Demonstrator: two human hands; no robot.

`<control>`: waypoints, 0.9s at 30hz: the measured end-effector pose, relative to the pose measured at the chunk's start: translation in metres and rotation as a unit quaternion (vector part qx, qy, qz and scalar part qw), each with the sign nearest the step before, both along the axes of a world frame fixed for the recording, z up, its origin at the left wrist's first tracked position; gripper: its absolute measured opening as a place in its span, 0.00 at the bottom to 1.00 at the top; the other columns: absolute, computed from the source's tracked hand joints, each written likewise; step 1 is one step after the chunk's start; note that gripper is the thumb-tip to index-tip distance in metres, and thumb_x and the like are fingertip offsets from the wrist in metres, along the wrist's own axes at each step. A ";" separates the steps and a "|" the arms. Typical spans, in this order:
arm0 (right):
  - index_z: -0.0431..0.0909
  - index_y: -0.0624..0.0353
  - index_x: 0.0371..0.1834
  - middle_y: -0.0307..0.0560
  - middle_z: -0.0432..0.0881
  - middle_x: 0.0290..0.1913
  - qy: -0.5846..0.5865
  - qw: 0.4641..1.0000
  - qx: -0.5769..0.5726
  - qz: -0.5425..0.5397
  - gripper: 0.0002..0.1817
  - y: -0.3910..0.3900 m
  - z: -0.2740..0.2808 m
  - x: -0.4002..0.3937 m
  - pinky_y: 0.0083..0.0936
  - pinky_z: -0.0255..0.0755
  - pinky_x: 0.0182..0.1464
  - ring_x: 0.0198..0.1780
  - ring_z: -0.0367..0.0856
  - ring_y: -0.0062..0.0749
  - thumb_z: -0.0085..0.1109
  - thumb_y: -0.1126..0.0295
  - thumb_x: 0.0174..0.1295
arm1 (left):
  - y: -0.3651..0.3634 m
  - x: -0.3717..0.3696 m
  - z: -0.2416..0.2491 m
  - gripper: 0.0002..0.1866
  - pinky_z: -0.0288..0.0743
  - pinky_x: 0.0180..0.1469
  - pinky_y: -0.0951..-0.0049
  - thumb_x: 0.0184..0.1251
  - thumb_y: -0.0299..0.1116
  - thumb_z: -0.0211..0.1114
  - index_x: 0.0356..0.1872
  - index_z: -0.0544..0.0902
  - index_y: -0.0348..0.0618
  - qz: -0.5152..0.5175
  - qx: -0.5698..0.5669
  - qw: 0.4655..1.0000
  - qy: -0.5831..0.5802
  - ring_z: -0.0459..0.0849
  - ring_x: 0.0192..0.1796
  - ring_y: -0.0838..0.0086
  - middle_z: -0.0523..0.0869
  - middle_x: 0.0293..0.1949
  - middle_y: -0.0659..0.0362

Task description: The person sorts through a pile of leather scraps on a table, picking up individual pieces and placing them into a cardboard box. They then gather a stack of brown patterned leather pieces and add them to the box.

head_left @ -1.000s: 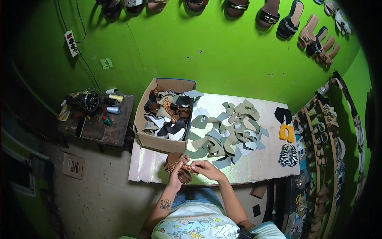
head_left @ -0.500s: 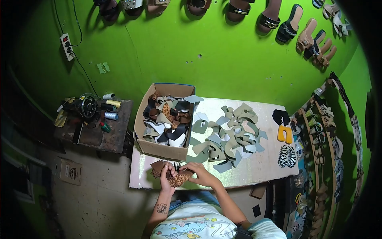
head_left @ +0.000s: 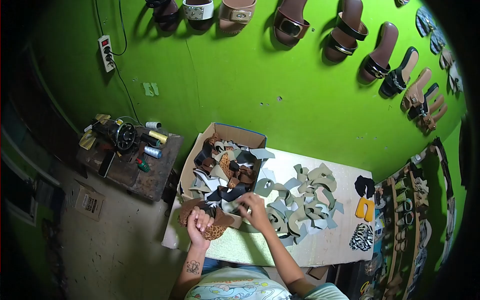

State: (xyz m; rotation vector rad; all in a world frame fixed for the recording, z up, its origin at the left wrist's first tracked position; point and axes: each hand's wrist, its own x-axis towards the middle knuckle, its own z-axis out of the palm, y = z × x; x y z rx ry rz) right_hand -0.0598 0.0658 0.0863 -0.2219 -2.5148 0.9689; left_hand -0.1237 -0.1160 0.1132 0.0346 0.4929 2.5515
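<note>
I see my left hand [head_left: 199,223] clenched around a stack of leopard-print and brown cut pieces [head_left: 212,226], flat curved shapes that fan out past the fingers on both sides. Just beyond the knuckles stands the cardboard box [head_left: 200,165] of mixed pieces. My right hand [head_left: 254,212] reaches toward the box's near corner; I cannot tell whether its fingers grip anything. Right of them lies the pile of olive and grey pieces [head_left: 305,202].
</note>
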 end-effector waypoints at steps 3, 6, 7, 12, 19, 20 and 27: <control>0.75 0.53 0.43 0.44 0.74 0.44 0.024 0.995 -0.014 -0.099 0.16 0.020 0.008 -0.039 0.35 0.58 0.48 0.47 0.70 0.39 0.61 0.66 0.49 | -0.004 -0.020 0.000 0.13 0.56 0.22 0.85 0.67 0.36 0.48 0.21 0.62 0.51 0.021 -0.025 0.999 -0.014 0.56 0.13 0.88 0.58 0.13 0.71; 0.69 0.49 0.52 0.43 0.73 0.46 -0.045 0.969 0.140 -0.199 0.25 0.033 0.013 -0.076 0.40 0.57 0.49 0.48 0.69 0.41 0.62 0.66 0.48 | 0.000 -0.049 -0.003 0.13 0.56 0.22 0.85 0.67 0.36 0.48 0.21 0.62 0.51 -0.019 -0.026 0.999 -0.016 0.56 0.14 0.87 0.58 0.14 0.71; 0.73 0.50 0.48 0.43 0.75 0.44 -0.057 0.955 0.191 -0.220 0.21 0.040 0.004 -0.086 0.40 0.56 0.50 0.46 0.70 0.39 0.62 0.67 0.48 | -0.001 -0.056 -0.003 0.13 0.57 0.23 0.85 0.67 0.36 0.48 0.21 0.62 0.51 -0.046 -0.022 0.998 -0.027 0.56 0.14 0.87 0.58 0.14 0.71; 0.81 0.50 0.32 0.41 0.78 0.36 -0.137 0.978 0.018 -0.159 0.06 0.068 -0.009 -0.105 0.37 0.55 0.49 0.42 0.72 0.37 0.60 0.68 0.50 | -0.004 -0.092 0.013 0.12 0.60 0.26 0.84 0.67 0.36 0.49 0.22 0.63 0.50 -0.082 -0.025 0.996 -0.002 0.59 0.18 0.87 0.59 0.15 0.70; 0.81 0.49 0.28 0.42 0.73 0.34 -0.043 0.981 0.140 -0.130 0.05 0.050 0.104 -0.083 0.33 0.57 0.43 0.41 0.70 0.37 0.60 0.72 0.48 | 0.002 -0.127 0.008 0.11 0.61 0.27 0.84 0.67 0.35 0.49 0.23 0.63 0.50 -0.163 -0.060 0.984 -0.028 0.61 0.19 0.87 0.61 0.17 0.70; 0.79 0.50 0.29 0.42 0.72 0.32 -0.046 0.980 0.153 -0.116 0.06 0.046 0.116 -0.080 0.30 0.57 0.41 0.39 0.70 0.37 0.60 0.74 0.46 | 0.004 -0.127 0.009 0.11 0.62 0.28 0.83 0.66 0.35 0.50 0.24 0.63 0.50 -0.173 -0.053 0.983 -0.022 0.62 0.20 0.87 0.61 0.17 0.70; 0.78 0.52 0.31 0.40 0.73 0.31 0.007 0.980 0.187 0.064 0.09 0.026 0.146 -0.074 0.31 0.60 0.44 0.39 0.71 0.34 0.61 0.74 0.44 | 0.023 -0.119 -0.003 0.10 0.70 0.41 0.81 0.66 0.40 0.52 0.36 0.72 0.45 -0.227 -0.118 0.966 -0.022 0.74 0.33 0.81 0.75 0.30 0.65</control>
